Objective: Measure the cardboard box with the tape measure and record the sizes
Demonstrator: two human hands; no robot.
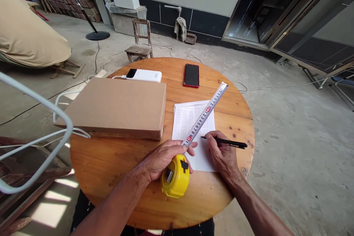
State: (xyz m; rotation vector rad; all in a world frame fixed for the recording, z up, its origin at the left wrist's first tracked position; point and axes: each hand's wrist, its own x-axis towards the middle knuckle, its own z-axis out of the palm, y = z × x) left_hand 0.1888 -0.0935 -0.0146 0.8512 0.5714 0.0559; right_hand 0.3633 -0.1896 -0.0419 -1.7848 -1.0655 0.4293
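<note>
My left hand [168, 156] is closed on a yellow tape measure [177, 179], thumb resting on the drawn-out blade [203, 118]. That silver blade slants up and right, across a sheet of paper [184, 123] covered in rows of small print. Between the fingers of my right hand [222, 153] is a black pen [229, 142], its tip pointing left over the paper's lower right part. Whether the tip touches the sheet I cannot tell. To the left of the paper lies a closed brown cardboard box [118, 107].
On the round wooden table [235, 114] are a red-edged phone [191, 75] and a white power bank [146, 75] with a cable. A pale cable [62, 110] loops at the left. Beyond the table stands a small wooden chair [140, 42].
</note>
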